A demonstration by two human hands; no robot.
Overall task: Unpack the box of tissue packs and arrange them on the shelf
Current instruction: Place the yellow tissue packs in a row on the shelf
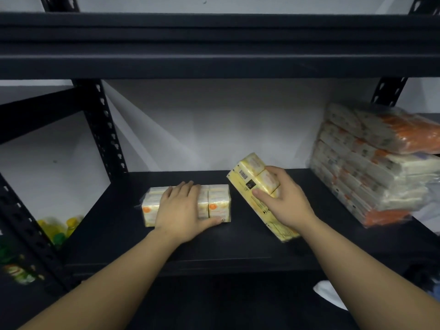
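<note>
Your left hand point(182, 208) lies flat on the tissue pack point(217, 203) already lying on the shelf point(119, 225), fingers straight, thumb along its front edge; grip not closed, just pressing. Your right hand point(283, 198) has its grip clamped on a second yellow pack point(250, 184), fingers over the top, thumb on the printed face. That pack is tilted, far end up toward 11 o'clock, near end down on the shelf at about 5 o'clock, just right of the lying pack and apart from it.

Handling, as a judgement: light, soft, squashy bundles in slick film. Hold across the short width, mid-length, so it doesn't sag or slide.

Writing: a barcode and a dark square mark on the held pack; text too blurred to read. Orange roundels on the lying pack, no legible brand.

At 3 o'clock, a stack of orange-and-white packs point(371, 167) against the back wall.
</note>
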